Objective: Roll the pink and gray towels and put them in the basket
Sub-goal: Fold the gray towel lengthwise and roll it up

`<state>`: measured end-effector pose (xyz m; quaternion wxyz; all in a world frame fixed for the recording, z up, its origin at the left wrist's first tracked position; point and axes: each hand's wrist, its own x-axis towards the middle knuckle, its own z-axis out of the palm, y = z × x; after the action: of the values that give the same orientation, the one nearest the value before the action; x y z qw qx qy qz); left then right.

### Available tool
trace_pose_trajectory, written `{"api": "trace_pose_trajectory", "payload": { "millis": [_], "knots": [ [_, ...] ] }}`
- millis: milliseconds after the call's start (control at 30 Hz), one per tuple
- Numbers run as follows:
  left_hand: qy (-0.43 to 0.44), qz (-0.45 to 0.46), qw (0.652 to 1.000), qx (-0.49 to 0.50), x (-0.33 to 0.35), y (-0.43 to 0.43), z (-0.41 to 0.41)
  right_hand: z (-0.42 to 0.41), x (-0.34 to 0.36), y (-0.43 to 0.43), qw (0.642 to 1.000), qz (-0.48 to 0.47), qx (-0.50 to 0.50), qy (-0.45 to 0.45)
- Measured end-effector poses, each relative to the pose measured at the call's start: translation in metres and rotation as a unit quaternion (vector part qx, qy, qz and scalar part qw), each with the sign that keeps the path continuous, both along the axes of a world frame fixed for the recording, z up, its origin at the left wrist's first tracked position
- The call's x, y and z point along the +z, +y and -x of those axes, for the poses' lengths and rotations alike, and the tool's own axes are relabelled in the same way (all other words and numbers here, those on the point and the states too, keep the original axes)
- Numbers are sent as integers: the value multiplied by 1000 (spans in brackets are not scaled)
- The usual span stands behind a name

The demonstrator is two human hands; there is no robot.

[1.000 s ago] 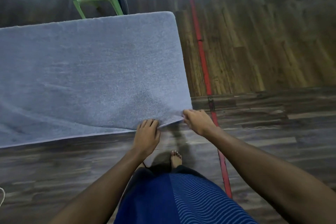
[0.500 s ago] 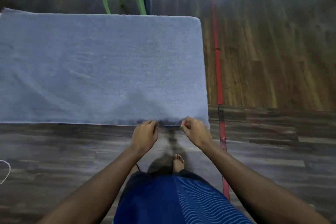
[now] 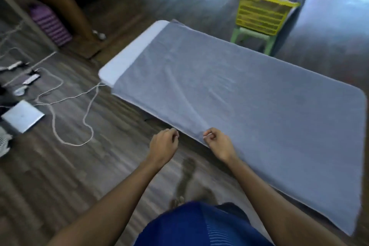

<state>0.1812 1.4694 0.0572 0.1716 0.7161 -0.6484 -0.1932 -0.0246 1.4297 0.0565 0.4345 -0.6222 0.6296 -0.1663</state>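
The gray towel [image 3: 249, 106] lies spread flat on the wooden floor, with one long crease running toward my hands. A paler layer [image 3: 129, 54] sticks out from under its far left end; whether that is the pink towel I cannot tell. My right hand [image 3: 218, 144] pinches the towel's near edge with curled fingers. My left hand [image 3: 163, 144] is curled just off that edge, over bare floor, and appears to hold nothing. The yellow basket [image 3: 259, 16] stands on a green stool [image 3: 251, 36] beyond the towel's far side, with pale rolled things inside.
White cables [image 3: 65, 94] loop over the floor at the left, near a closed silver laptop [image 3: 23, 116] and small devices. A purple striped object [image 3: 50, 22] leans by a wooden post. My bare foot [image 3: 177, 202] shows just below my hands.
My view has swung left and lifted, so the towel's left end and the basket's inside now show. My hands have shifted left along the near edge, and the left one has come off it.
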Motion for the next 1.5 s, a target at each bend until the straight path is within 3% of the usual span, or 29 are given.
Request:
{"api": "trace_pose_trajectory", "payload": {
  "millis": [133, 233, 467, 667, 800, 1033, 1200, 1333, 1500],
  "knots": [
    [45, -52, 996, 52, 18, -4, -103, -103, 16, -30, 996, -27, 42, -68],
    [122, -33, 983, 130, 30, -8, -162, -169, 23, -49, 993, -25, 56, -102],
    [251, 1, 921, 296, 21, -32, -283, -307, 24, -117, 985, -49, 141, -81],
    [235, -34, 898, 371, 15, -77, -417, -433, 6, -200, 975, -45, 206, -68],
    [197, -52, 900, 384, 30, -116, -497, -507, 4, -251, 966, -64, 244, -64],
    [166, -102, 924, 328, 30, -210, -621, -618, -4, -326, 970, -112, 212, -44],
    [158, -120, 959, 204, 18, -304, -712, -690, -13, -383, 981, -116, 149, -45],
    [138, -148, 977, 65, 21, -390, -764, -727, -7, -417, 991, -101, 19, -79],
    [110, -172, 974, -97, 29, -498, -774, -738, 9, -438, 975, -106, -154, -117]
  ]
}}
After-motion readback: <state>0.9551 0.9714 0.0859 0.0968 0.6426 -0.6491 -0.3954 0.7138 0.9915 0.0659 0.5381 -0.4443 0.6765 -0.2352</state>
